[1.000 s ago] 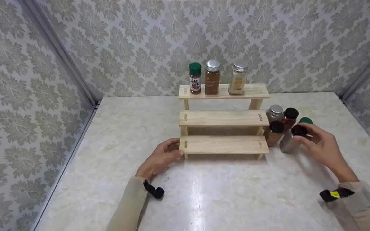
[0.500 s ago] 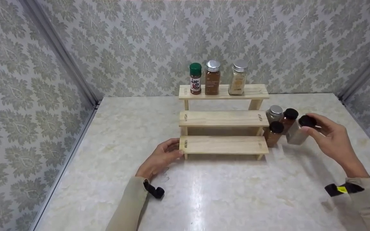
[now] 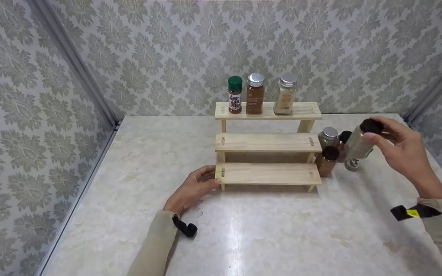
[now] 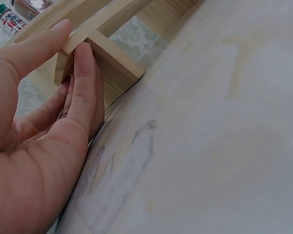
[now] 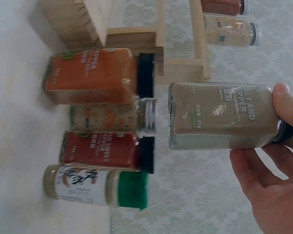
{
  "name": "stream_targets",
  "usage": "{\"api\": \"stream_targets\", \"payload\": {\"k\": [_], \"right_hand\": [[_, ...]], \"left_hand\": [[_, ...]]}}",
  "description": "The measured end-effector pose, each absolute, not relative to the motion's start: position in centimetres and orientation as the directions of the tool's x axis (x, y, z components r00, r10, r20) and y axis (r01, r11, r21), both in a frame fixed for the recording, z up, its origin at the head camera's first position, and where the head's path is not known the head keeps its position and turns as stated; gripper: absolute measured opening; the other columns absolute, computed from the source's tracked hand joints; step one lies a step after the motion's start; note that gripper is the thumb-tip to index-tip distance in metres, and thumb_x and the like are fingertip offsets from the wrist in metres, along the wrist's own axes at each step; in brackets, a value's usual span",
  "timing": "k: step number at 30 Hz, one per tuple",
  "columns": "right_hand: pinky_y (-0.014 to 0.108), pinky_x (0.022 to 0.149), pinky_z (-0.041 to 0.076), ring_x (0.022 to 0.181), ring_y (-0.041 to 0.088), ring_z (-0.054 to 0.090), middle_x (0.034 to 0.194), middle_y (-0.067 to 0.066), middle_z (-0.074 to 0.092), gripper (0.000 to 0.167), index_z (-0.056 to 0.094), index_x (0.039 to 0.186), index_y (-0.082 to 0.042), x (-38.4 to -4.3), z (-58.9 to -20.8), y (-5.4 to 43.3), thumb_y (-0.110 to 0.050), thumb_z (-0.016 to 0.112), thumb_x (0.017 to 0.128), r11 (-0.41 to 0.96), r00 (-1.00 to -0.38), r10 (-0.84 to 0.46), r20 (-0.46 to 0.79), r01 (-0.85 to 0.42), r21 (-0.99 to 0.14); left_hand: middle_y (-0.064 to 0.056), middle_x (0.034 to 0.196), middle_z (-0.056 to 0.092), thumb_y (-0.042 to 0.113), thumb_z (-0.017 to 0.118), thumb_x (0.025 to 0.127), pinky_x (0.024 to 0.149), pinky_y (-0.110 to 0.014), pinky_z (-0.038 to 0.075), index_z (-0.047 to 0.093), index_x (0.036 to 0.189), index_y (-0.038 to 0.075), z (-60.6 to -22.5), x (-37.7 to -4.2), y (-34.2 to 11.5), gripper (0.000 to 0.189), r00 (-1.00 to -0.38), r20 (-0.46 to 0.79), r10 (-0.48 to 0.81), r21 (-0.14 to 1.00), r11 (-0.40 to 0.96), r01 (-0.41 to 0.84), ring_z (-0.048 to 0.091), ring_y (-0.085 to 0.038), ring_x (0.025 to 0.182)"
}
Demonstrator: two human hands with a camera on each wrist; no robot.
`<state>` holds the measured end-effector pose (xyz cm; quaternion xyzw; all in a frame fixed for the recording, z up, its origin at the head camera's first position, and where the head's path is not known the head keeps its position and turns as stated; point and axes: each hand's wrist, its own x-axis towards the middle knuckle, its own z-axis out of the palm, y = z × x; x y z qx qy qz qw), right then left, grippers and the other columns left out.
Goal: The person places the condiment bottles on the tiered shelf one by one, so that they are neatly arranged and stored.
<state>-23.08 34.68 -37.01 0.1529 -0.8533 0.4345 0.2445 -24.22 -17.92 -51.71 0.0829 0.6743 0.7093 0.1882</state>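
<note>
Head view: your right hand [image 3: 405, 151] grips a jar [image 3: 357, 146] at frame right; your left hand [image 3: 192, 188] touches the rack [image 3: 267, 174], mid-frame.

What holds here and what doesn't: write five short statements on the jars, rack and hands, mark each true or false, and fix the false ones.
1. The right hand's grip is at the black-capped end of a greyish-brown jar. True.
2. Only two jars stand on the top shelf. False: three do, two silver-capped jars and one green-capped jar.
3. Four jars stand on the table to the right of the wooden rack. True.
4. The left hand's grip is around a jar. False: it holds the left end of the wooden rack.
5. The greyish-brown jar stands on the table. False: it is held up off it.
</note>
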Motion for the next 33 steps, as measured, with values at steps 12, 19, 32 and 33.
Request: {"api": "stream_targets", "payload": {"k": [12, 19, 32, 33], "right_hand": [[0.006, 0.093, 0.051, 0.111, -0.003, 0.065, 0.122, -0.021, 0.068, 0.045, 0.067, 0.144, -0.004, -25.4, -32.9, 32.1, 0.001, 0.073, 0.099, 0.537, -0.787, -0.027, 0.616, -0.531, -0.655], [0.008, 0.093, 0.052, 0.11, -0.001, 0.067, 0.121, -0.019, 0.069, 0.043, 0.067, 0.144, -0.006, -27.2, -30.3, 30.3, -0.005, 0.071, 0.102, 0.513, -0.785, -0.022, 0.62, -0.541, -0.667], [0.012, 0.098, 0.054, 0.114, -0.001, 0.065, 0.125, -0.01, 0.068, 0.044, 0.067, 0.145, -0.009, -30.3, -28.3, 26.2, -0.02, 0.074, 0.102, 0.476, -0.805, -0.075, 0.589, -0.548, -0.688], [0.013, 0.099, 0.054, 0.114, -0.001, 0.065, 0.125, -0.009, 0.068, 0.044, 0.067, 0.145, -0.009, -30.5, -28.3, 26.1, -0.02, 0.074, 0.102, 0.475, -0.807, -0.077, 0.586, -0.547, -0.69]], "left_hand": [[-0.013, 0.158, 0.054, 0.021, 0.08, 0.098, 0.114, -0.041, 0.053, 0.049, 0.156, 0.008, -51.7, -24.2, -18.0, 0.068, -0.915, -0.151, 0.374, 0.986, -0.004, -0.164, 0.055, -0.029, 0.142], [-0.013, 0.158, 0.053, 0.02, 0.077, 0.1, 0.114, -0.038, 0.053, 0.049, 0.157, 0.008, -51.7, -24.3, -18.0, 0.064, -0.913, -0.133, 0.387, 0.989, -0.002, -0.145, 0.053, -0.028, 0.144], [-0.014, 0.159, 0.053, 0.02, 0.077, 0.101, 0.114, -0.038, 0.053, 0.048, 0.157, 0.008, -51.8, -24.2, -18.1, 0.064, -0.913, -0.138, 0.384, 0.988, -0.004, -0.151, 0.053, -0.028, 0.144], [-0.014, 0.159, 0.053, 0.021, 0.077, 0.101, 0.115, -0.038, 0.053, 0.048, 0.157, 0.008, -51.8, -24.2, -18.1, 0.065, -0.913, -0.137, 0.385, 0.989, -0.005, -0.151, 0.053, -0.028, 0.144]]}}
